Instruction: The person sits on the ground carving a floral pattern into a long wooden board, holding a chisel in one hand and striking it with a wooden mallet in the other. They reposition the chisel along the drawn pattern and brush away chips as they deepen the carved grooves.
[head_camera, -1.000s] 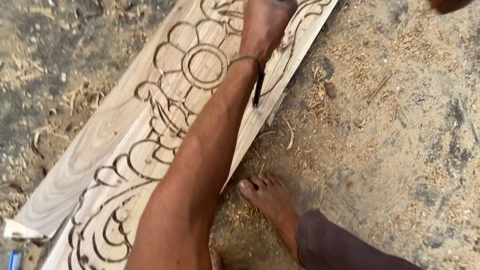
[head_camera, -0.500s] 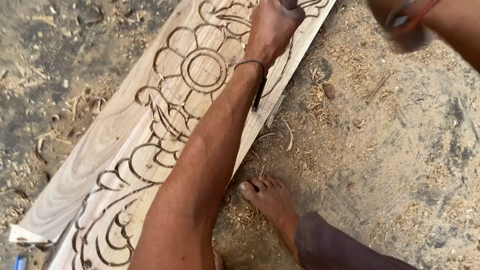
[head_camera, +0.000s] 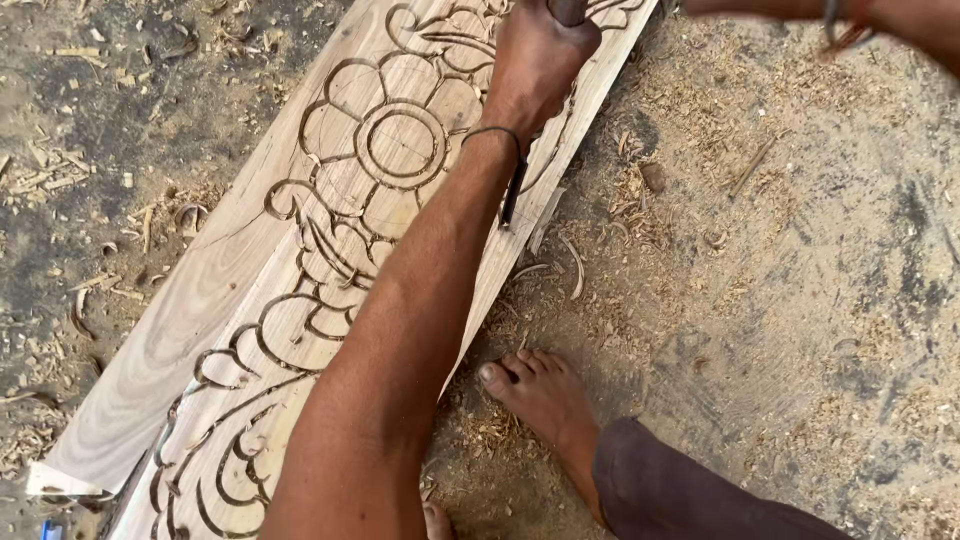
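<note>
Gripping a dark tool handle (head_camera: 568, 10) at the top edge of the view, my left hand (head_camera: 538, 62) is fisted tight around it, knuckles up, with only the butt of the handle showing above my fingers; the working end is hidden. Half a second ago this fist sat a little lower in view, and it has since slid toward the top edge. Nearest to me, my bare foot (head_camera: 545, 398) rests on the sawdust-strewn dirt ground (head_camera: 800, 300) just beside the board's right edge, dark trouser cuff (head_camera: 670, 490) above the ankle. My left forearm runs straight up from the bottom of the view, diagonally across the long pale wooden plank carved with a flower and curling vines (head_camera: 400, 145), a thin dark band (head_camera: 495, 132) around the wrist. A slim dark chisel (head_camera: 512, 192) lies on the plank under that wrist. Farther off, my right hand (head_camera: 850, 22) is a blur at the top right corner; earlier it hung lower and larger there. I cannot tell how its fingers are set
</note>
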